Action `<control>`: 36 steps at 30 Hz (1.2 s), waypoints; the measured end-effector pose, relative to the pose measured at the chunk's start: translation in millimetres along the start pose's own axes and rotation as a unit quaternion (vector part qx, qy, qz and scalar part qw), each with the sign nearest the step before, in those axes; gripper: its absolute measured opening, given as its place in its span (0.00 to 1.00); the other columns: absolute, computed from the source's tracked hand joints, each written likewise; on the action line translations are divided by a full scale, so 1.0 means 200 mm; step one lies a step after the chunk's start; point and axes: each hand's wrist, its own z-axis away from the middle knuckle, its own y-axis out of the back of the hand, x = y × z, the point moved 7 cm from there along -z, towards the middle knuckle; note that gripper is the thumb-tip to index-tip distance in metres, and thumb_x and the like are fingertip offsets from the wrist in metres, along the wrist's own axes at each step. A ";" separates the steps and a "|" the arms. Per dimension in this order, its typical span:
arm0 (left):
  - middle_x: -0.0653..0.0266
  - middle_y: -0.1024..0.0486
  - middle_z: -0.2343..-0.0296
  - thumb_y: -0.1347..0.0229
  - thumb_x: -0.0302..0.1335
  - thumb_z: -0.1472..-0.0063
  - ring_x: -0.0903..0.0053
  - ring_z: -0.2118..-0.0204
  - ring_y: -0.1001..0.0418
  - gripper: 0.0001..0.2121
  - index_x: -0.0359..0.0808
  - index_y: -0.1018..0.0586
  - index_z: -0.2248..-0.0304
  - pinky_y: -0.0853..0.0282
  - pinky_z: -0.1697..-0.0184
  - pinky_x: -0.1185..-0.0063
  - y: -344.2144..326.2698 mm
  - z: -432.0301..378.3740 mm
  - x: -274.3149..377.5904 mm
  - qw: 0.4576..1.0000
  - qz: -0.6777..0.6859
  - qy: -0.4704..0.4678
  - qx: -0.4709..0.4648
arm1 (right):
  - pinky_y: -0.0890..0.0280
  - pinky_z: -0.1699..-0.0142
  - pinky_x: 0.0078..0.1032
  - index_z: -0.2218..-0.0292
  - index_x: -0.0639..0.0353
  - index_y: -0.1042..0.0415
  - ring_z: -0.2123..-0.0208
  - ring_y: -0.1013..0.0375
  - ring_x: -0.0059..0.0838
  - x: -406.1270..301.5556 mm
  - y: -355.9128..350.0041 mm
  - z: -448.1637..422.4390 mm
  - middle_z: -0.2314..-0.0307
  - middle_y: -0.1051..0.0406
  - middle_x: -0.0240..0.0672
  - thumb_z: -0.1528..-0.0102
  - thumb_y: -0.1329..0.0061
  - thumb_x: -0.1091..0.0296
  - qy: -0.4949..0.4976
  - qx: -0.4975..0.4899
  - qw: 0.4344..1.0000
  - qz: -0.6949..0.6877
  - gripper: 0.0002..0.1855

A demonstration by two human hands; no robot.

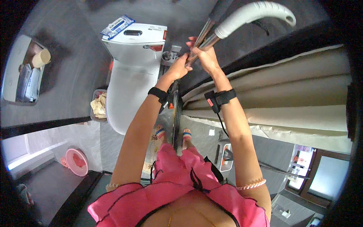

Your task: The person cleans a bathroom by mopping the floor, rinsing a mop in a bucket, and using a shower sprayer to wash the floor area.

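Both of my hands are raised beside the tank end of a white toilet (132,85), its lid down. My left hand (180,68) is against the lower part of metal poles, its fingers around them. Just to the right, my right hand (205,56) grips the same bundle. One metal pole ends in a curved white plastic handle (252,14) with a hanging hole. A second metal pole (204,29) with a dark upper part crosses it at my hands. Which hand holds which pole is hard to tell. The lower ends are hidden behind my hands and forearms.
A blue-and-white wipes pack (117,26) lies on the toilet tank. A toilet brush holder (169,58) stands beside it. A waste bin (95,116) is left of the bowl. A beige curtain (283,93) hangs at right. A dark raised strip (177,124) runs between my feet.
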 end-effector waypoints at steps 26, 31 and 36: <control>0.45 0.30 0.77 0.48 0.25 0.49 0.53 0.72 0.31 0.14 0.27 0.36 0.65 0.37 0.72 0.67 0.14 0.12 0.06 0.977 -0.147 0.056 0.144 | 0.38 0.65 0.23 0.66 0.62 0.35 0.71 0.30 0.29 0.05 0.30 0.02 0.74 0.29 0.39 0.53 0.50 0.68 0.045 0.097 0.976 0.192 0.13; 0.49 0.28 0.78 0.50 0.24 0.48 0.56 0.72 0.30 0.14 0.27 0.37 0.64 0.34 0.72 0.69 0.08 0.04 0.06 0.975 -0.168 0.083 0.123 | 0.41 0.62 0.18 0.65 0.63 0.37 0.69 0.34 0.18 0.08 0.35 0.01 0.73 0.33 0.29 0.51 0.52 0.72 0.026 0.107 0.987 0.119 0.11; 0.46 0.31 0.67 0.50 0.31 0.47 0.56 0.66 0.31 0.18 0.28 0.37 0.61 0.35 0.65 0.66 0.00 -0.11 -0.04 0.969 -0.189 0.142 0.074 | 0.40 0.68 0.44 0.63 0.65 0.44 0.72 0.33 0.56 0.00 0.38 0.00 0.78 0.33 0.56 0.47 0.60 0.59 0.021 0.221 0.903 0.369 0.17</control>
